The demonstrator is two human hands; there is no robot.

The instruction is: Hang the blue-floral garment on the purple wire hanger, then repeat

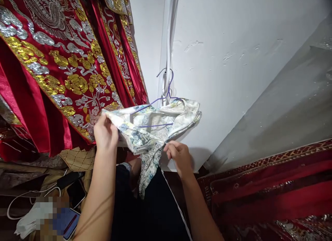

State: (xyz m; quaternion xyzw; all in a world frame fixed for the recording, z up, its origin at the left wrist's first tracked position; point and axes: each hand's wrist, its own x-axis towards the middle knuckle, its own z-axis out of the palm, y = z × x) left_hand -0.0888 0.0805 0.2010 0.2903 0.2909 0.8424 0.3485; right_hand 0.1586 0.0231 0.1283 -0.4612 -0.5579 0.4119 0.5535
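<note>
A pale floral garment (141, 139) hangs on a purple wire hanger (170, 85), whose hook is over a white fitting on the wall. The garment's neck opening gapes toward me, and the hanger's lower bar shows inside it. My left hand (105, 130) pinches the left shoulder edge between thumb and fingers, pulling it out to the side. At the front, below the opening, my right hand (178, 154) has its fingers closed on the garment's edge. The garment's lower part narrows and drops toward my dark clothing.
Red embroidered cloth (70, 68) with gold and silver sequins hangs at the left. A white wall (220, 43) stands behind the hanger. At lower left are a phone (75, 193), a white cable (15, 199) and a crumpled white cloth (29, 216). Red fabric (272, 192) covers the lower right.
</note>
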